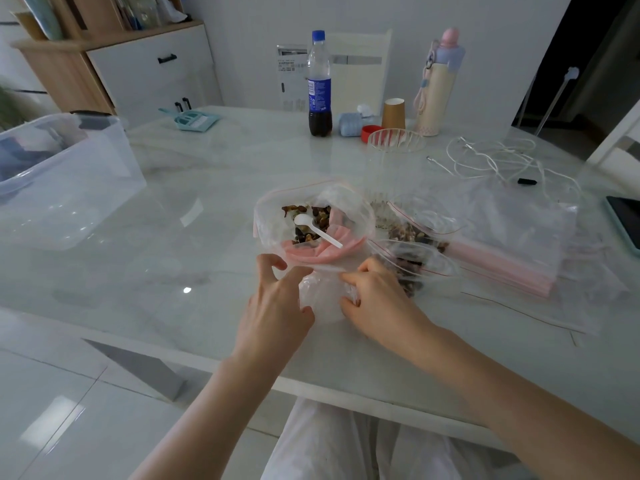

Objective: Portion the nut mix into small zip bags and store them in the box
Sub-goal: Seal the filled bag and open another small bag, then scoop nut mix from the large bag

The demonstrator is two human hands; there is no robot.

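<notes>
A large open zip bag [356,216] of nut mix sits mid-table with a white plastic spoon [317,230] lying in it. Just in front of it, a small clear zip bag [320,296] is held between both hands. My left hand [277,299] pinches its left side and top edge. My right hand [377,296] grips its right side with curled fingers. Two filled small bags [415,258] of nuts lie to the right. The clear plastic storage box [65,188] stands at the table's far left.
A stack of unused zip bags [512,244] lies at right, with white cables [491,161] and a phone [627,220] beyond. A cola bottle [319,88], paper cup [393,114], glass bowl [396,140], flask [438,88] and teal dustpan [194,121] stand at the back.
</notes>
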